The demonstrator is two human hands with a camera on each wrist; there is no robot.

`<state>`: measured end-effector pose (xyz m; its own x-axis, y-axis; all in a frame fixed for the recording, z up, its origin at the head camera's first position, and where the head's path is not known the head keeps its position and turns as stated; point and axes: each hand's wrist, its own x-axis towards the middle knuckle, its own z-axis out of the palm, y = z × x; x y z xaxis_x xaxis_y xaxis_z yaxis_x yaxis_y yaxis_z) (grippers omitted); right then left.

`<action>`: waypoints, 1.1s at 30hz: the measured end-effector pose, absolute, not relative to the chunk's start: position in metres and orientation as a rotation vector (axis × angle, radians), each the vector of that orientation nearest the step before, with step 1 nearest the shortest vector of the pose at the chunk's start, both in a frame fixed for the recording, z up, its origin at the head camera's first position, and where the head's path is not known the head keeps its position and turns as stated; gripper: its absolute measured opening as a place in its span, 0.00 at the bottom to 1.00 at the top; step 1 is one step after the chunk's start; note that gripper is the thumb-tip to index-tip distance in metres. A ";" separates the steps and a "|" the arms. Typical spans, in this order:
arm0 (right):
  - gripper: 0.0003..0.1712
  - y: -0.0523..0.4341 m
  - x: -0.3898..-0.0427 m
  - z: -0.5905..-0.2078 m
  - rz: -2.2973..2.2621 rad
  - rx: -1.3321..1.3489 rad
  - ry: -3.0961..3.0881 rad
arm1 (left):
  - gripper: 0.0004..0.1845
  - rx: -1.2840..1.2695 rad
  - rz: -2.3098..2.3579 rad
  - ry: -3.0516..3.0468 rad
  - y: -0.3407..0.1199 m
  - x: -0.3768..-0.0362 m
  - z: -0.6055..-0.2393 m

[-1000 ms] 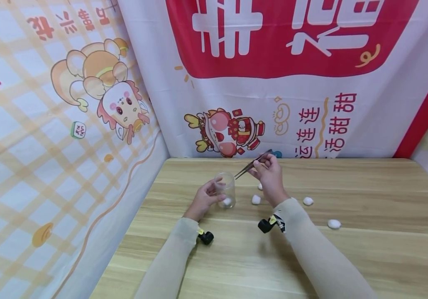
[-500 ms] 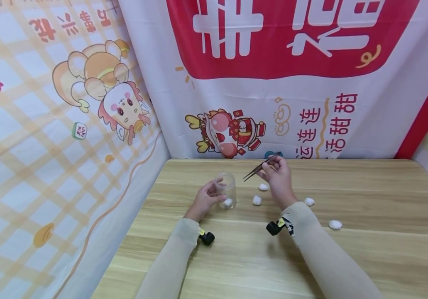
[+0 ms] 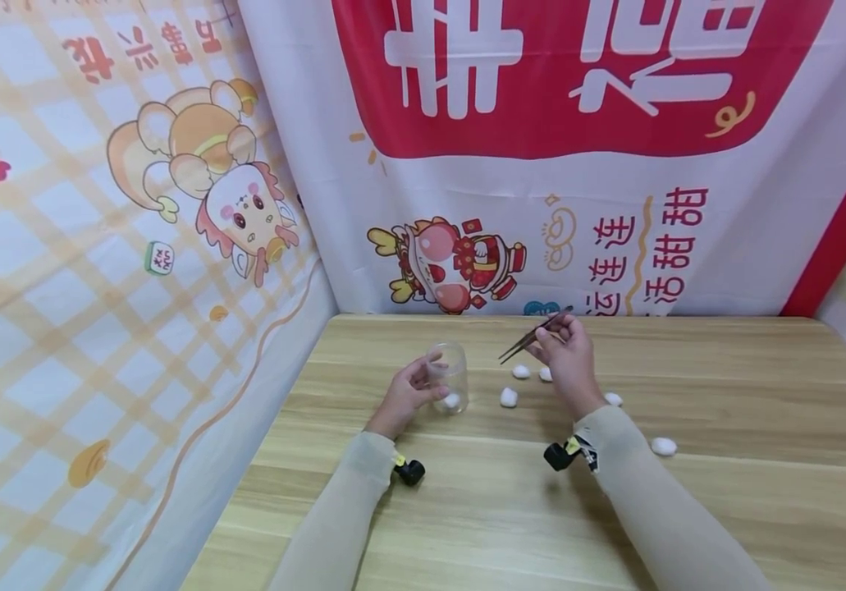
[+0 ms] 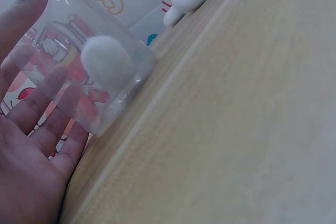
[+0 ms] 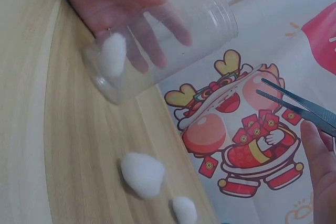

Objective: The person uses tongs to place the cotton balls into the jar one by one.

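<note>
Head view: the tweezers [image 3: 533,336] hang above the table [image 3: 725,509], to the right of the clear cup [image 3: 450,376] and well apart from it. Their long axis slants, tips pointing down-left toward the cup, empty and slightly parted. The right hand [image 3: 569,361] pinches their upper end. The left hand [image 3: 409,394] curls round the cup, which stands upright with one cotton ball [image 3: 452,400] inside. Loose cotton balls [image 3: 509,397] lie right of the cup, nearer the right hand, just below the tips.
</note>
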<state>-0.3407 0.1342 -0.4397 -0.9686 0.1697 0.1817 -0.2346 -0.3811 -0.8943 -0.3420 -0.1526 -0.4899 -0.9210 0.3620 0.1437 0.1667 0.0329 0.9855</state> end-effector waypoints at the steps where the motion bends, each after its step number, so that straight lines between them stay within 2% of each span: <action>1: 0.12 0.135 -0.340 -0.440 2.419 0.084 -1.591 | 0.39 0.554 2.012 2.147 -0.153 -0.341 -0.489; 11: 0.13 0.145 -0.338 -0.445 2.399 0.069 -1.578 | 0.38 0.540 2.012 2.131 -0.154 -0.340 -0.489; 18: 0.14 0.159 -0.334 -0.446 2.322 0.081 -1.666 | 0.39 0.561 2.061 2.152 -0.155 -0.357 -0.517; 23: 0.14 0.169 -0.335 -0.450 2.322 0.057 -1.677 | 0.43 0.586 2.060 2.154 -0.155 -0.358 -0.519; 33: 0.15 0.187 -0.334 -0.454 2.348 0.103 -1.655 | 0.43 0.584 2.066 2.155 -0.156 -0.360 -0.522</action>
<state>-0.3337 0.1869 -0.4539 -0.9620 0.1751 0.2095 -0.2562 -0.3129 -0.9146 -0.3598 -0.1558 -0.5216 -0.9214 0.3389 0.1900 0.2041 0.0063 0.9789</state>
